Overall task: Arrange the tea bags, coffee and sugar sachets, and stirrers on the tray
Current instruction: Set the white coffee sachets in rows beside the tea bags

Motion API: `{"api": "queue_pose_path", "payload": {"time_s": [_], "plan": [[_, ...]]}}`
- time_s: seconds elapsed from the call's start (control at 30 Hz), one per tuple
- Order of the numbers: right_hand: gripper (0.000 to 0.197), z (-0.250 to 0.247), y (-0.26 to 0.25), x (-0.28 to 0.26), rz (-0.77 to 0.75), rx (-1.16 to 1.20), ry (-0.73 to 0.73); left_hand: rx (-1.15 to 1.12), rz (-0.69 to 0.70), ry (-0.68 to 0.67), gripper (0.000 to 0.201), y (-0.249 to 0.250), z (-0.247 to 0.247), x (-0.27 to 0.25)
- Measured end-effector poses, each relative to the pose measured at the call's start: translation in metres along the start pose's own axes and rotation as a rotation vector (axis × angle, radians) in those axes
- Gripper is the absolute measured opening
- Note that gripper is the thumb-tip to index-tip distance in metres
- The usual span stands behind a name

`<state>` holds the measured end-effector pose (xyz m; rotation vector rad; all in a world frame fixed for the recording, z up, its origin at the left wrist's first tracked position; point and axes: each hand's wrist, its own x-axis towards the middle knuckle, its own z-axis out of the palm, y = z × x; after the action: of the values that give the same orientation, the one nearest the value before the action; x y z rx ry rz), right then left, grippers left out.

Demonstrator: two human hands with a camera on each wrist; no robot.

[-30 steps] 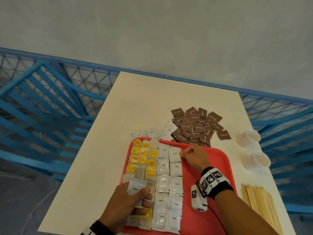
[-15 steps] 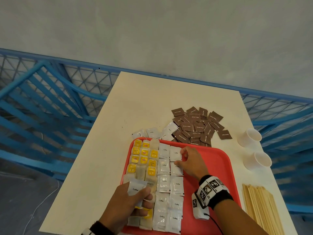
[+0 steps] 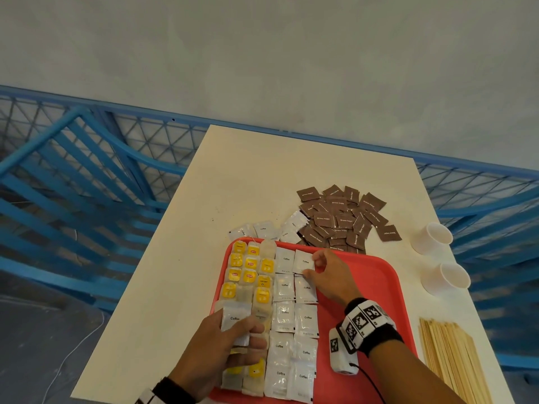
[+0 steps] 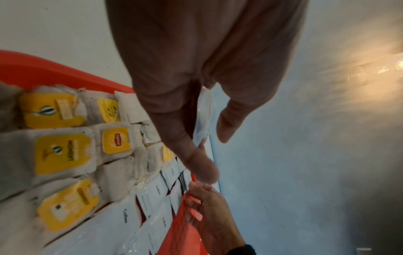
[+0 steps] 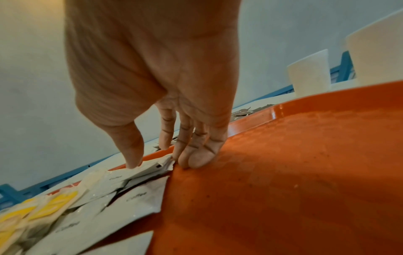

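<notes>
My right hand [image 3: 331, 277] has slid back along the tray [image 3: 376, 290] from its far rim, and thumb and fingertips [image 5: 197, 157] now press the edge of a top-row coffee sachet [image 3: 304, 261], nudging it square rather than gripping it. My left hand [image 3: 221, 345], over the tray's near-left corner, pinches a spare sachet [image 3: 234, 323] between thumb and fingers.

The risk, as I judge it, is a push too hard: these slick, light packets could ride over one another and buckle the two white columns [image 3: 294, 316] at the tray's middle. My left wrist hovering over the tea bags [image 3: 248, 275] could also drag them out of line.

The sachets are flat white squares printed "Coffee", some slightly overlapped. The tea bags, with yellow tags, fill the tray's left side. Beyond the far rim lie a few loose sachets [image 3: 264, 228] and a heap of brown sugar packets [image 3: 341, 220]; the stirrers [image 3: 450, 354] wait off the tray's right edge, near two paper cups [image 3: 440, 258]. The right half of the tray is bare.
</notes>
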<state>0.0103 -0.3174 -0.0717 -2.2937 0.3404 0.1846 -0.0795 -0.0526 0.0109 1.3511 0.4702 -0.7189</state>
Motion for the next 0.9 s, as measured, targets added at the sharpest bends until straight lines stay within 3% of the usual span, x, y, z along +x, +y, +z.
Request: {"api": "queue_pose_path", "payload": {"time_s": [0.47, 0.57, 0.67, 0.8, 0.9], "plan": [[0.03, -0.009, 0.001, 0.003, 0.044, -0.02, -0.029, -0.014, -0.01, -0.087, 0.022, 0.003, 0.002, 0.001], [0.021, -0.015, -0.009, -0.008, 0.023, -0.021, 0.005, -0.073, -0.026, -0.174, 0.037, 0.004, -0.001, 0.0], [0.01, -0.026, -0.044, -0.042, -0.09, 0.102, 0.07, -0.084, 0.005, -0.279, 0.037, 0.009, 0.001, -0.005], [0.024, -0.036, -0.092, -0.105, -0.253, 0.24, -0.254, 0.058, 0.093, -0.324, 0.033, 0.016, 0.018, -0.012], [0.032, -0.04, -0.09, -0.123, -0.3, 0.282, -0.232, 0.176, 0.135, -0.331, 0.027, 0.019, 0.034, -0.02]]}}
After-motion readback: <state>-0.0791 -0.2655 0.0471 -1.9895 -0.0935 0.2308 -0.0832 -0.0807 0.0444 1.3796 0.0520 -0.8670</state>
